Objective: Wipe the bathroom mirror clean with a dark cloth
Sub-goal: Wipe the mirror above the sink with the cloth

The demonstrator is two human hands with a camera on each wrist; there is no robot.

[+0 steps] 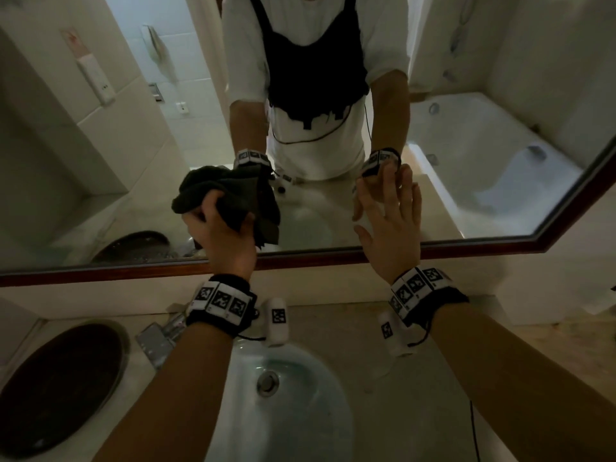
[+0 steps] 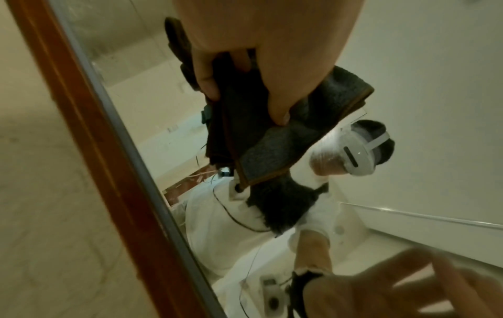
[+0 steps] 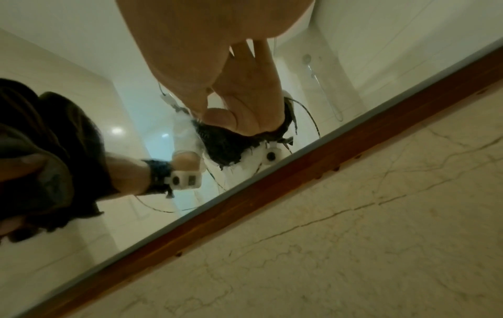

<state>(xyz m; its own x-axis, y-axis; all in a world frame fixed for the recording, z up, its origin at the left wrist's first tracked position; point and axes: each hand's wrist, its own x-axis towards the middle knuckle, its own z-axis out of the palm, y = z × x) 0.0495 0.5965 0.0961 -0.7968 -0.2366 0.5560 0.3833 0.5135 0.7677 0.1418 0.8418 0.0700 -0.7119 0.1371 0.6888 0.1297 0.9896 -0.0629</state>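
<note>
The wood-framed mirror (image 1: 133, 145) fills the wall above the basin. My left hand (image 1: 218, 228) grips a bunched dark cloth (image 1: 233, 195) low on the glass, left of centre; whether the cloth touches the glass I cannot tell. In the left wrist view my thumb and fingers (image 2: 275, 101) curl round the grey folded cloth (image 2: 275, 148) in front of the mirror (image 2: 421, 96). My right hand (image 1: 393, 221) is flat with fingers spread, fingertips on the glass to the right of the cloth. The right wrist view shows that hand (image 3: 196, 56) meeting its reflection on the mirror (image 3: 68, 53).
The red-brown mirror frame (image 1: 333, 256) runs just under both hands, also in the wrist views (image 2: 90, 139) (image 3: 272, 193). Below lie a white basin (image 1: 300, 411), a chrome tap (image 1: 160, 338) and a dark round tray (image 1: 56, 378) on the marble counter (image 1: 416, 395).
</note>
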